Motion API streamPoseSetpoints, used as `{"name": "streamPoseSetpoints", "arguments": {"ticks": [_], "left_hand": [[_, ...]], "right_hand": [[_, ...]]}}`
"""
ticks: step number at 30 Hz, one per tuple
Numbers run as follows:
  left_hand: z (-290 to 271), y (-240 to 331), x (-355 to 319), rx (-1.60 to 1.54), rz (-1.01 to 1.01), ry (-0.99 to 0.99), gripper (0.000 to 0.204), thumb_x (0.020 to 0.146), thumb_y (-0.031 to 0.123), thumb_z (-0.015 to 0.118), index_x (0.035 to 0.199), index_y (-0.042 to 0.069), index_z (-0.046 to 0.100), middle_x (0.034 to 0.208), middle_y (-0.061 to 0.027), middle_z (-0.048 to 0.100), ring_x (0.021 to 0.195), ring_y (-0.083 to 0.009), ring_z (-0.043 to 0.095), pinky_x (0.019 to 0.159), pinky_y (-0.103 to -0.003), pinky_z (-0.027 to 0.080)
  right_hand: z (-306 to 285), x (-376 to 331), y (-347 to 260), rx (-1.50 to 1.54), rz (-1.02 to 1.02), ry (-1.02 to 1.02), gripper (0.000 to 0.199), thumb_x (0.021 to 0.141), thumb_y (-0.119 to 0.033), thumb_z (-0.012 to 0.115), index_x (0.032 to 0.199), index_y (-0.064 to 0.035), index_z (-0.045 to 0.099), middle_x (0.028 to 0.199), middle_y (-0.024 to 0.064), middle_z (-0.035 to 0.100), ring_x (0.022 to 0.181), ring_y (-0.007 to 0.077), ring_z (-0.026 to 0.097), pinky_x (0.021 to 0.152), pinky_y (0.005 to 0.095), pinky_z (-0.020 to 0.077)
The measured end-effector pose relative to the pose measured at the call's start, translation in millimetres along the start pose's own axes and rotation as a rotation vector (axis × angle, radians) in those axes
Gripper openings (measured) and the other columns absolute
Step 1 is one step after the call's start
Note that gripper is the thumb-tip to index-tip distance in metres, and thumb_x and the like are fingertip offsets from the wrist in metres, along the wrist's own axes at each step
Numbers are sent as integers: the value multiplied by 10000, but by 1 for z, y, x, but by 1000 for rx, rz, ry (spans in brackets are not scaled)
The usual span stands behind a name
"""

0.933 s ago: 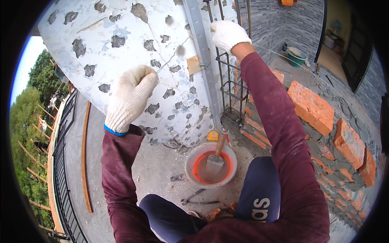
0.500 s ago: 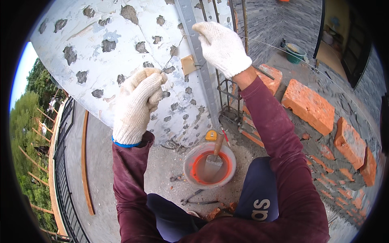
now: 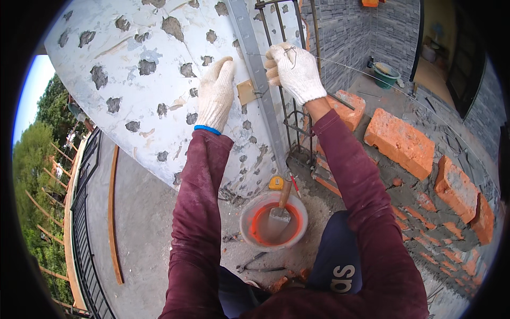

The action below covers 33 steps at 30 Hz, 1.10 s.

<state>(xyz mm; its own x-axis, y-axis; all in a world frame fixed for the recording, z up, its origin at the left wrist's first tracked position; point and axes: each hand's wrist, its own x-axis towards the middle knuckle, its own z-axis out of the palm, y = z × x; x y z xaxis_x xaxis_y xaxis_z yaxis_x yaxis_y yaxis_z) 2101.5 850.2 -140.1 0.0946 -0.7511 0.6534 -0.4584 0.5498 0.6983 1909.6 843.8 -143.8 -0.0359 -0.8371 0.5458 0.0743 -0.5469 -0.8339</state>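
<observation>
the string (image 3: 340, 63) comes from the right side, over the bricks (image 3: 401, 142), and reaches the right hand (image 3: 295, 74) near the knuckles. on the other side of this hand, a short thin piece of it shows in front of the grey metal bar (image 3: 247, 42). a small dark bent wire (image 3: 294, 50) lies at the upper fingers of the same hand, against the glove.

the right hand is partly closed, its fingers bent toward the bar and its back to the camera. the finger pads are hidden, so i am not able to say if it grips the string or the wire.

the left hand (image 3: 217, 90), also in a white glove, is raised before the patched white wall (image 3: 175, 69), just left of the bar. its fingers are loosely curled, and no string can be seen leaving them; what is inside the fingers, i cannot see. the wooden block (image 3: 246, 92) at the bar is just beside this hand.

behind the right hand stand the steel rods (image 3: 280, 24). below both hands is the bucket (image 3: 245, 223), with a trowel (image 3: 279, 214) in it.
</observation>
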Motion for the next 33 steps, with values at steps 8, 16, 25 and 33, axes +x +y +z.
{"name": "streamPoseSetpoints", "arguments": {"ticks": [8, 16, 25, 33], "left_hand": [[70, -18, 23, 55, 81, 253, 453, 937, 346, 604, 1256, 39, 702, 1158, -209, 738, 1093, -375, 700, 965, -409, 521], [63, -13, 39, 97, -71, 270, 456, 824, 428, 744, 1101, 70, 797, 1044, -131, 788, 968, -258, 748, 879, -360, 557], [66, -9, 45, 273, 18, 312, 345, 878, 416, 706, 1030, 114, 774, 945, -106, 776, 906, -312, 738, 843, -419, 557], [57, -11, 49, 418, 62, 249, 328, 908, 425, 688, 1014, 125, 767, 910, -136, 763, 893, -332, 737, 834, -440, 565]], "right_hand": [[-19, 49, -14, -921, -459, 117, 364, 1017, -295, 473, 1016, -52, 744, 993, 196, 734, 942, 404, 701, 862, 487, 550], [-21, 106, -8, -1201, -478, 139, 273, 926, -221, 550, 965, -31, 742, 968, 283, 706, 950, 454, 688, 845, 514, 552], [-19, 193, 40, -1175, -63, 169, 462, 881, -361, 654, 1161, 3, 709, 1157, 248, 720, 1088, 390, 706, 894, 466, 574], [2, 190, 23, -1086, 94, 252, 421, 859, -350, 677, 1218, -134, 718, 1169, 99, 733, 1057, 272, 698, 1012, 455, 431]]}}
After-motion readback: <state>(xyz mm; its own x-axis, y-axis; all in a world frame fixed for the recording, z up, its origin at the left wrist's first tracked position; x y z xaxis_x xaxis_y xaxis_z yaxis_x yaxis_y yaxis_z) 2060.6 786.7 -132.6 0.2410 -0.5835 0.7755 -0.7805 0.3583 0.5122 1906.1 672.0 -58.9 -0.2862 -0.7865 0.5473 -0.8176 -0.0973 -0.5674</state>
